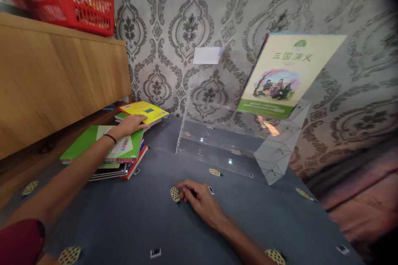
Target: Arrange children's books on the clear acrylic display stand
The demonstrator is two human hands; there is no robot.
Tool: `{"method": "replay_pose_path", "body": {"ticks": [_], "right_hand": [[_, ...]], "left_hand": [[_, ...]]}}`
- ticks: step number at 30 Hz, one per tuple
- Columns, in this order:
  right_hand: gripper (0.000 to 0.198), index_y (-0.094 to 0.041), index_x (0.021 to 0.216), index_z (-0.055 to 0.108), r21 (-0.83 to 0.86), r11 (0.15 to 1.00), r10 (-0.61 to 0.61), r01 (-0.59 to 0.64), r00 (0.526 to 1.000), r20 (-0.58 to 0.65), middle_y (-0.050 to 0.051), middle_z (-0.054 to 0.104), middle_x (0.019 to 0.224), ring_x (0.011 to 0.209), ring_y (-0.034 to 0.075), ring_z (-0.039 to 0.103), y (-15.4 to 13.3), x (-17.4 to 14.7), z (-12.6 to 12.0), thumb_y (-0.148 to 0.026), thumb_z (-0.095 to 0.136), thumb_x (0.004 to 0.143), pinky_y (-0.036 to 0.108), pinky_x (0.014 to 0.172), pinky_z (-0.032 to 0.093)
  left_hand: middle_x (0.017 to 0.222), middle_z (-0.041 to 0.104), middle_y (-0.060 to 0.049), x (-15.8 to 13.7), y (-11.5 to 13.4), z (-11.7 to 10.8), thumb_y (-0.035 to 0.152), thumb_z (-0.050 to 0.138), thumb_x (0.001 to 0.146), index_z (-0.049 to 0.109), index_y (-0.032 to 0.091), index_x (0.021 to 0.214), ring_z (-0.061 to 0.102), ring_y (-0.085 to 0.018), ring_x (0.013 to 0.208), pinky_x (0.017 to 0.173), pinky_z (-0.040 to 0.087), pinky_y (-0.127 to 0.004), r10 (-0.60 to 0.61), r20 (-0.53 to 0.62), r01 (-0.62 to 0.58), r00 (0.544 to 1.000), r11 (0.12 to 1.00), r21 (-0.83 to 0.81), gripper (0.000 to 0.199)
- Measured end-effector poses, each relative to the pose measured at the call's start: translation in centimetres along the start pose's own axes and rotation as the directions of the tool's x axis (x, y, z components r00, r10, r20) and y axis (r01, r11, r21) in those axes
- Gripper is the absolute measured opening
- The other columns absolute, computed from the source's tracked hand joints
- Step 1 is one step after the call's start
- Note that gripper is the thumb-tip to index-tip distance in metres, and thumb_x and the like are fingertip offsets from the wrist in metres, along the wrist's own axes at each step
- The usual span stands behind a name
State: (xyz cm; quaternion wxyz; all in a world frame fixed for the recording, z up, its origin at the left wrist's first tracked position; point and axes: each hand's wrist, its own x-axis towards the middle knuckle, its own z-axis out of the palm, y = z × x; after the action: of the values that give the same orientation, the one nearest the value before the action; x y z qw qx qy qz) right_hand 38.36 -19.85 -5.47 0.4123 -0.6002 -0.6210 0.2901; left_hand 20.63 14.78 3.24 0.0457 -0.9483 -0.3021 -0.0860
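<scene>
My left hand (133,124), with a dark band on its wrist, lies on the near side of a yellow-covered book (144,110) that tops the rear stack. Its fingers stretch over the cover; what is under the fingertips is hidden. Below my left forearm is a nearer stack with green books (88,138) on top. My right hand (200,198) rests on the tablecloth, fingers loosely curled and holding nothing. Beyond it stands a clear acrylic tiered rack (217,149). A cream and green book (287,74) leans upright in the rack's upper right part.
The table has a grey-blue cloth (124,219) printed with pineapples. A wooden cabinet (62,78) borders the left, with a red plastic basket (90,0) on it. Patterned wallpaper is behind the rack, where a white label plate (207,55) shows. Pink fabric (367,203) hangs at the right.
</scene>
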Motion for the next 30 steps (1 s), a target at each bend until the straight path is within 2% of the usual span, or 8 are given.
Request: {"method": "replay_pose_path", "body": {"ticks": [5,30], "right_hand": [[0.031,-0.018,0.099,0.072,0.003,1.000,-0.004,0.004,1.000,-0.009,0.005,0.074,0.077,0.069,0.017,0.068,0.03,0.08,0.02,-0.031,0.044,0.098,0.027,0.064,0.047],[0.031,-0.018,0.098,0.071,-0.003,1.000,0.002,-0.002,1.000,-0.012,0.005,0.074,0.076,0.069,0.017,0.068,-0.02,-0.02,0.01,-0.030,0.043,0.098,0.026,0.065,0.047]], "left_hand": [[0.147,0.058,-0.013,-0.21,-0.15,0.33,0.051,0.044,0.100,0.057,0.018,0.138,0.057,-0.029,0.132,0.107,0.045,-0.038,0.007,0.012,-0.007,1.000,1.000,-0.014,0.051],[0.136,0.064,-0.014,-0.30,0.18,0.48,0.045,0.045,0.101,0.060,0.019,0.129,0.062,-0.029,0.123,0.100,0.048,-0.037,-0.003,-0.010,0.003,1.000,1.000,0.026,0.041]]}}
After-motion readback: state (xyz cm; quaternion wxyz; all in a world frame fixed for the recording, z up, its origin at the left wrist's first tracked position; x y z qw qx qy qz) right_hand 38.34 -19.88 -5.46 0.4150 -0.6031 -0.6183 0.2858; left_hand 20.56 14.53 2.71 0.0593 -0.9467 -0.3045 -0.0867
